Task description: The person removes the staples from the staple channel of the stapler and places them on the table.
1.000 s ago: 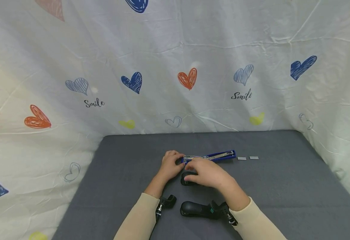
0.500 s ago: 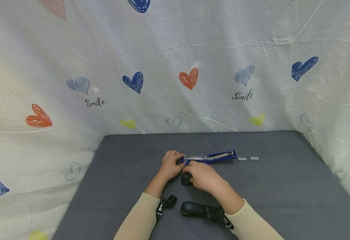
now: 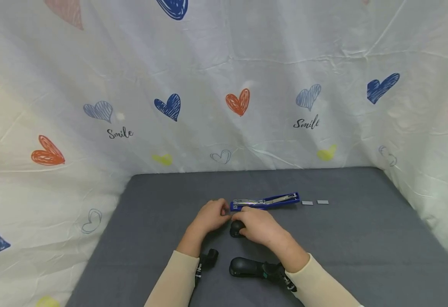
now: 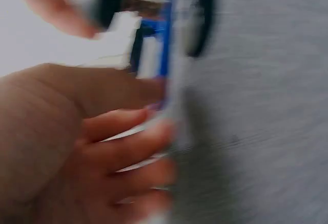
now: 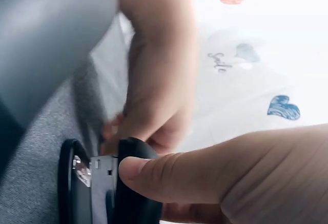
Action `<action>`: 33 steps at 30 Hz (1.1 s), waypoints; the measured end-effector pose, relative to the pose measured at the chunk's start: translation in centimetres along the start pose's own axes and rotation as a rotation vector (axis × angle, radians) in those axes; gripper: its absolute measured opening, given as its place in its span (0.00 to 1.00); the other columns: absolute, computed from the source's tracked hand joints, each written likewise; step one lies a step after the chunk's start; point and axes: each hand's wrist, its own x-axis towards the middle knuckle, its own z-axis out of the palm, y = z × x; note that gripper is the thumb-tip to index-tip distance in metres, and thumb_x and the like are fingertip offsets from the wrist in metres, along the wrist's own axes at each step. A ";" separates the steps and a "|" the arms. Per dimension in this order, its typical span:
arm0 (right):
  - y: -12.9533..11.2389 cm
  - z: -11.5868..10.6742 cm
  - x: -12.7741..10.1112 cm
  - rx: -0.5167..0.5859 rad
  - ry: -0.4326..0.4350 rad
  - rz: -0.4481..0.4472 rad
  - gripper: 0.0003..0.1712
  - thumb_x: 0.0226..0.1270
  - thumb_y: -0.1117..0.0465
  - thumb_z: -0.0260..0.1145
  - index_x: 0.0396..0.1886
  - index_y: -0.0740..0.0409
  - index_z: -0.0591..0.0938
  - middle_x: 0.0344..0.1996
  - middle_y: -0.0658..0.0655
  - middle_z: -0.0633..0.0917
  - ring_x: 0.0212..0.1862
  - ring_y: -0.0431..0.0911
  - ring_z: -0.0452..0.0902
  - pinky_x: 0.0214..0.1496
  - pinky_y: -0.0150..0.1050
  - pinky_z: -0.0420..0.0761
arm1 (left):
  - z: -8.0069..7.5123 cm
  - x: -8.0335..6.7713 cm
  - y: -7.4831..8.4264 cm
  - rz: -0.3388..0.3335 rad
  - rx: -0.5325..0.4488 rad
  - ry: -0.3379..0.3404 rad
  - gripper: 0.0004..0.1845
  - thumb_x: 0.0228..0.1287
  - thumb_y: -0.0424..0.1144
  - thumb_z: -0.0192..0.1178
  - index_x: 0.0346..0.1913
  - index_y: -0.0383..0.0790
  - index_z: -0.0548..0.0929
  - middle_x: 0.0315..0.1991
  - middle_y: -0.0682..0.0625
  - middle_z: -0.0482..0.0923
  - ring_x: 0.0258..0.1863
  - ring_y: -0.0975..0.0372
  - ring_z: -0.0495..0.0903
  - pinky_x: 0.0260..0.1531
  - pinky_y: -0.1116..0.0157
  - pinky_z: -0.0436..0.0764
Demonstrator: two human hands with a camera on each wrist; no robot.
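Note:
A blue stapler (image 3: 281,199) lies folded wide open on the grey table, its metal channel facing up. My left hand (image 3: 210,216) is just left of its near end, fingers loosely bent and holding nothing; the left wrist view is blurred. Nearer to me, my right hand (image 3: 260,226) grips a smaller black stapler (image 3: 236,229), largely covered by the hand. In the right wrist view the thumb presses the side of this black stapler's top (image 5: 136,198), with its metal part and base showing. A longer black stapler (image 3: 243,267) lies closer to me.
Two small pale strips, apparently staples (image 3: 307,203), lie right of the blue stapler. A white cloth with printed hearts (image 3: 205,136) hangs behind the table (image 3: 354,238). The right wrist camera (image 3: 275,273) overlaps the end of the longer black stapler.
My left hand has let go of the blue stapler's end and drawn slightly left and nearer. My right hand has come down and taken hold of the small black stapler.

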 end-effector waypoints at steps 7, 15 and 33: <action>-0.6 0.1 -0.2 -0.069 0.021 0.017 0.21 0.50 0.56 0.76 0.48 0.47 0.84 0.31 0.48 0.77 0.30 0.42 0.73 0.30 0.39 0.74 | -1.1 -1.5 1.1 0.040 -0.275 -0.373 0.14 0.51 0.32 0.67 0.42 0.47 0.80 0.20 0.52 0.73 0.18 0.62 0.68 0.21 0.64 0.68; -0.2 0.3 0.1 -0.092 0.034 -0.057 0.19 0.49 0.56 0.76 0.44 0.46 0.85 0.29 0.48 0.77 0.28 0.40 0.72 0.29 0.38 0.74 | -0.1 -1.5 1.2 0.036 -0.269 -0.314 0.13 0.47 0.35 0.73 0.36 0.47 0.80 0.18 0.52 0.71 0.17 0.62 0.67 0.19 0.65 0.68; 2.6 -2.0 -2.2 0.327 0.127 0.033 0.21 0.53 0.60 0.73 0.49 0.47 0.83 0.40 0.45 0.80 0.39 0.43 0.75 0.40 0.40 0.73 | 1.4 -2.7 0.7 0.046 -0.197 -0.171 0.11 0.52 0.41 0.69 0.38 0.52 0.81 0.18 0.53 0.70 0.17 0.62 0.67 0.20 0.65 0.66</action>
